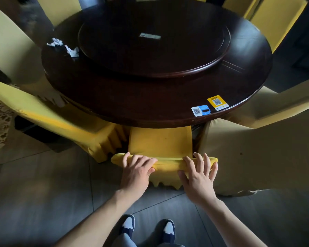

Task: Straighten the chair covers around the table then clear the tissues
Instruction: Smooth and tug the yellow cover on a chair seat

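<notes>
Both hands, left [138, 171] and right [197, 177], pinching chair cover [165, 164] at backrest top; straightening step; next, tug down evenly; tissues [63, 47] untouched.

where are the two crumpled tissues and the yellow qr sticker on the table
far tissue [55, 42], head view, middle of the crumpled wad
near tissue [72, 51], head view, centre of the wad
yellow QR sticker [217, 102], head view, on its printed code

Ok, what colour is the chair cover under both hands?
Bright yellow chair cover, clearest in the head view.
</notes>
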